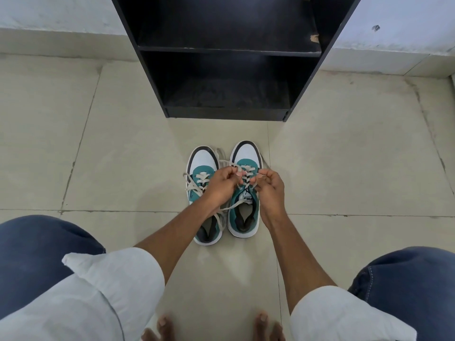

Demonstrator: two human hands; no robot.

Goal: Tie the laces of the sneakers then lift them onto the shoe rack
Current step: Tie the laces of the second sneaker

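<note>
Two teal, white and black sneakers stand side by side on the floor, toes toward the rack. The left sneaker (202,166) has loose white laces trailing over its side. Over the right sneaker (246,153) both hands work the laces (246,179). My left hand (222,185) pinches one lace end, fingers closed. My right hand (270,185) pinches the other end on the shoe's right side. A lace strand runs back under my left wrist. The black shoe rack (229,51) stands just beyond the shoes, its shelves bare.
Beige floor tiles (123,156) surround the shoes. A low white wall ledge (49,16) runs behind the rack on both sides. My knees in blue jeans and my bare toes (211,328) sit at the bottom of the view.
</note>
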